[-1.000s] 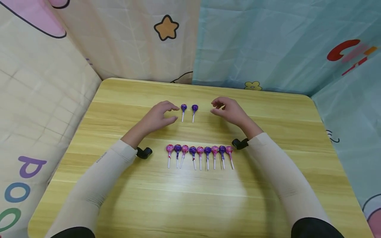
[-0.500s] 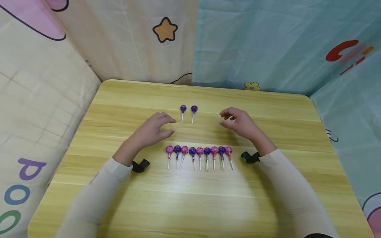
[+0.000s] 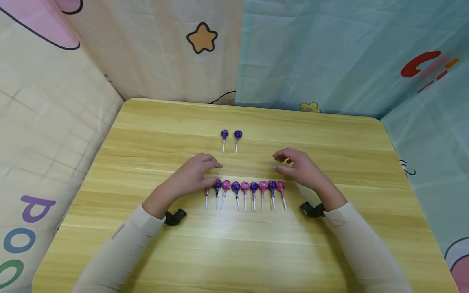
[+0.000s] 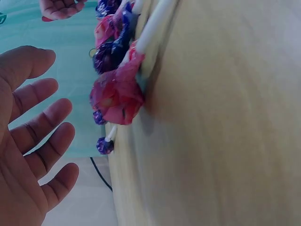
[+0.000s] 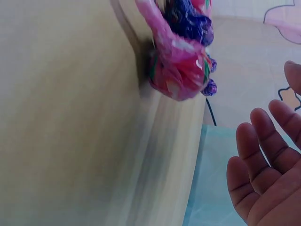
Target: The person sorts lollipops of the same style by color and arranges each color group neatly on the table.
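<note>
A row of several wrapped lollipops, pink and purple, lies across the middle of the wooden table [image 3: 238,252], sticks toward the person. My left hand [image 3: 192,175], fingers loosely spread and holding nothing, hovers at the row's left end. Its thumb overlaps the leftmost pink lollipop [image 4: 116,96] in the head view. Beyond the right end, where a pink lollipop [image 3: 280,186] lies slightly slanted, my right hand [image 3: 302,169] hangs with relaxed fingers and nothing in it. Two purple lollipops, one on the left [image 3: 224,133] and one on the right [image 3: 238,134], lie farther back.
Printed curtains stand behind the table, beige [image 3: 165,53] on the left and blue [image 3: 311,53] on the right. A black wrist camera sits at the left wrist [image 3: 176,217], and another black camera [image 3: 312,210] at the right.
Both hands have drawn back from beside the two far purple lollipops toward the near row. The right hand has also shifted outward to the right. The lollipops have stayed in place.
</note>
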A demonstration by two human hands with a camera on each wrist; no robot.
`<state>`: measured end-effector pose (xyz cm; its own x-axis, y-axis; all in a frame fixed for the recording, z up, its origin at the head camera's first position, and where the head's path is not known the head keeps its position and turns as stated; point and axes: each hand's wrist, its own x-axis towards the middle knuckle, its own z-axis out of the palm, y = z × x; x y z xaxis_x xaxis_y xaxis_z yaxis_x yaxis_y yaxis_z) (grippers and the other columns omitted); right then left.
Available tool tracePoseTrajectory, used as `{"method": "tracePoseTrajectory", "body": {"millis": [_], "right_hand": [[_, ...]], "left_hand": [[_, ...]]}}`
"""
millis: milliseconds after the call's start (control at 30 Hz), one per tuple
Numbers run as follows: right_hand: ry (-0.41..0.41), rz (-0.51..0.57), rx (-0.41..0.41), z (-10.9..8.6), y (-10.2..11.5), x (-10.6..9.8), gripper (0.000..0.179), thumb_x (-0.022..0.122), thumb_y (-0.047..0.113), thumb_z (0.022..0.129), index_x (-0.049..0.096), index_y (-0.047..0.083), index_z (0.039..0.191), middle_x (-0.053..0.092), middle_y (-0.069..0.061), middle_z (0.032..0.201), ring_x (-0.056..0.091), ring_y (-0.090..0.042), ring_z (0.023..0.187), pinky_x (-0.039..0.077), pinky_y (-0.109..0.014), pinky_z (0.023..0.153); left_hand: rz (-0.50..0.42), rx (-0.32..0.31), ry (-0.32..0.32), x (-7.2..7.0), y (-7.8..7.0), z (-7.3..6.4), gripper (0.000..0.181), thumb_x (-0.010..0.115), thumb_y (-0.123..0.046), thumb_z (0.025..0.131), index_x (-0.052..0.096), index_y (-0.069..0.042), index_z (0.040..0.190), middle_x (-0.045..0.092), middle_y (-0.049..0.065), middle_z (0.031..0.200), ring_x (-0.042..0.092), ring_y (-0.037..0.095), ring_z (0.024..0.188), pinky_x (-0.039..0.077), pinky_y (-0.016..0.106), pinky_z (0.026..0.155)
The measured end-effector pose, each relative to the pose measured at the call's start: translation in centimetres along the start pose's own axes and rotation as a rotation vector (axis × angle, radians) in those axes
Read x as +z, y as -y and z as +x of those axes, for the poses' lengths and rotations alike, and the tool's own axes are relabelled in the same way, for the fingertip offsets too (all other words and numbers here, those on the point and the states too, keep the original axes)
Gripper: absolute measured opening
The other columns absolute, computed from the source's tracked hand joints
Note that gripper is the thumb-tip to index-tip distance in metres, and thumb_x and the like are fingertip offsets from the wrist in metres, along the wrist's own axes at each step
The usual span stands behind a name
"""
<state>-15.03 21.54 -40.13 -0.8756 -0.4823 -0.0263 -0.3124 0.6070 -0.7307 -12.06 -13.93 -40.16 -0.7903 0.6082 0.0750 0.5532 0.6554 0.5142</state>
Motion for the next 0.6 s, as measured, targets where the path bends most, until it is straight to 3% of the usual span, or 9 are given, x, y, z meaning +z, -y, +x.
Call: {"method": "tracePoseTrajectory", "body": {"millis": [600], "right_hand": [[0.099, -0.062, 0.018, -2.0, -0.9, 1.5, 0.034, 0.074, 0.024, 0.092, 0.065, 0.006, 0.120, 0.066, -0.006, 0.113, 0.059, -0.023, 0.103, 0.049, -0.048, 0.094]], "left_hand": [[0.070, -0.035, 0.072, 1.3, -0.2, -0.6, 0.035, 0.075, -0.026, 0.089, 0.071, -0.007, 0.117, 0.065, 0.007, 0.111, 0.059, 0.028, 0.107, 0.048, 0.047, 0.093]]}}
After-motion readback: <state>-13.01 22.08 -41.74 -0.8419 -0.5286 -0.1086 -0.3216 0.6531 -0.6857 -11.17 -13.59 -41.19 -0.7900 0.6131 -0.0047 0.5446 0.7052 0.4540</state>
